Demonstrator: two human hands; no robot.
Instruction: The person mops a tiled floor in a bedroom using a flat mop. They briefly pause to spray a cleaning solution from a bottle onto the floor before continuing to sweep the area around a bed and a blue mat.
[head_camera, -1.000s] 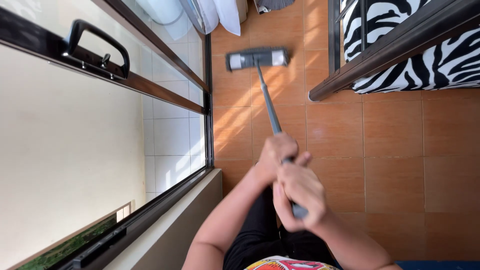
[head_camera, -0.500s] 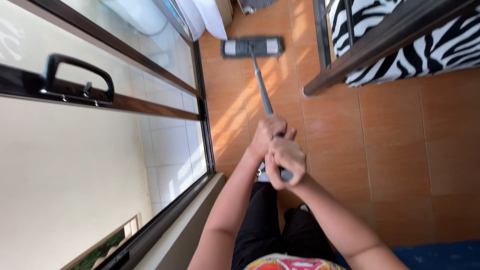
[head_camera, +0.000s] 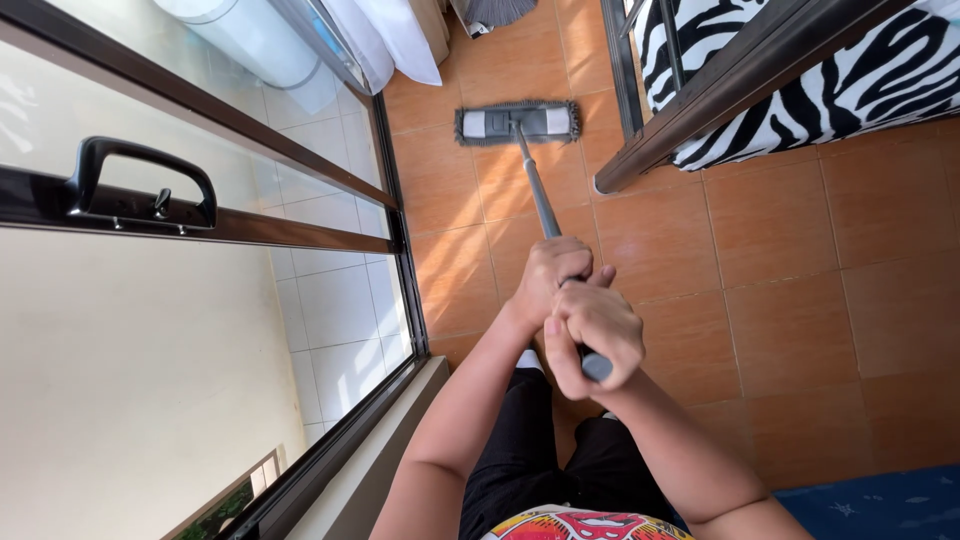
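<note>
- The flat mop (head_camera: 517, 123) lies flat on the orange tiled floor (head_camera: 780, 300) at twelve o'clock, its grey fringed head square to the view, grey pad with a paler middle plate.
- Its metal handle (head_camera: 537, 190) runs from the head down toward six o'clock, straight into both hands.
- The left hand (head_camera: 548, 277) is wrapped tight round the handle, the higher of the two grips, fingers curled right over the pole.
- The right hand (head_camera: 596, 332) is clenched just below it, touching the left, with the dark end of the handle poking out under the fist.
- Both forearms reach up from six o'clock, above black trousers (head_camera: 560, 460) and a bright printed shirt hem (head_camera: 575, 525).
- At nine o'clock, a glass sliding door (head_camera: 200, 330) in a dark frame, with a black handle (head_camera: 140, 185) on its rail; white tiles show through the pane.
- At two o'clock, a zebra-striped cover (head_camera: 860, 75) sits on a dark-framed piece of furniture, just beside the mop head.
- At eleven o'clock, white cloth (head_camera: 385, 35) hangs down near the floor.
- At five o'clock, a blue mat (head_camera: 880, 505) at the corner.
</note>
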